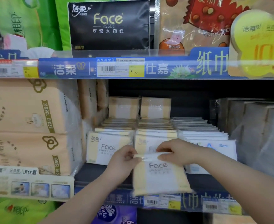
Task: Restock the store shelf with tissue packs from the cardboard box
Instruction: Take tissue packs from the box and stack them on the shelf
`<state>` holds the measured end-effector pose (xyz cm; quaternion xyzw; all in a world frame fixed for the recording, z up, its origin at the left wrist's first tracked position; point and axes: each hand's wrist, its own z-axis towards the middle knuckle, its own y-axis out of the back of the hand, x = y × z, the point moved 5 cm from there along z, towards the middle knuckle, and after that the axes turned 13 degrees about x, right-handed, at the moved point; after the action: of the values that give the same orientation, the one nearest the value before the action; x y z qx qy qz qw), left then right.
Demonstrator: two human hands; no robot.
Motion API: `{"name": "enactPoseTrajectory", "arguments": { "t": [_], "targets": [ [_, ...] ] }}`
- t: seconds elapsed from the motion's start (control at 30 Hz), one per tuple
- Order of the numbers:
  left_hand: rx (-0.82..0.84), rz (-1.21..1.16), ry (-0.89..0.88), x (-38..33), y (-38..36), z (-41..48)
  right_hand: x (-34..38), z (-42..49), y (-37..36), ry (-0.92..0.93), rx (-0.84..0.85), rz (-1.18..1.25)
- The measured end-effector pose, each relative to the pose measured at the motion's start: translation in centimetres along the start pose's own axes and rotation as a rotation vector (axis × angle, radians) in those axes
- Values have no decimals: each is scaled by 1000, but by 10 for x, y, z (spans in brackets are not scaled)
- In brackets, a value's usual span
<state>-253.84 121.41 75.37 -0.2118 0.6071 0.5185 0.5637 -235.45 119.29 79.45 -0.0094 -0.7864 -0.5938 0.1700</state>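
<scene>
A white and yellow "Face" tissue pack [160,177] hangs in front of the middle shelf [100,175], held by its top edge. My left hand [122,160] pinches the top left corner and my right hand [175,152] pinches the top right. Behind the pack stand rows of the same packs: a left row [108,147], a middle row [155,135] partly hidden by my hands, and a right row of white and blue packs [213,146]. The cardboard box is not in view.
Large peach tissue bundles [28,126] fill the shelf's left side and grey packs [254,126] its right. Above is a shelf with a black "Face" pack [109,25], a price rail [120,68] and a yellow promo tag [260,44]. Purple packs [110,214] sit below.
</scene>
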Motion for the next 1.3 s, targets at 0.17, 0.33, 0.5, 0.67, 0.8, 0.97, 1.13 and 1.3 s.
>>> {"name": "enactPoseTrajectory", "arguments": {
  "t": [0.17,0.33,0.5,0.67,0.8,0.97,1.13,1.3],
  "targets": [
    [-116,-65,-47,-8,33,-8,31,2,18,121,-130,-38],
    [-363,431,-196,-3,67,-33,60,13,28,131,-408,-57],
    [-426,823,-278,25,76,-58,95,46,10,166,-451,-39],
    [-281,1051,-171,47,77,-54,130,75,-9,150,-449,-221],
    [-242,1086,-123,48,79,-50,128,75,-8,194,-388,-286],
    [-212,1121,-104,51,80,-47,106,71,-10,151,-181,-510],
    [-233,1130,-73,47,80,-42,103,77,-18,117,-210,-465],
    [-230,1090,-84,47,80,-42,103,78,-18,70,-209,-449]
  ]
}}
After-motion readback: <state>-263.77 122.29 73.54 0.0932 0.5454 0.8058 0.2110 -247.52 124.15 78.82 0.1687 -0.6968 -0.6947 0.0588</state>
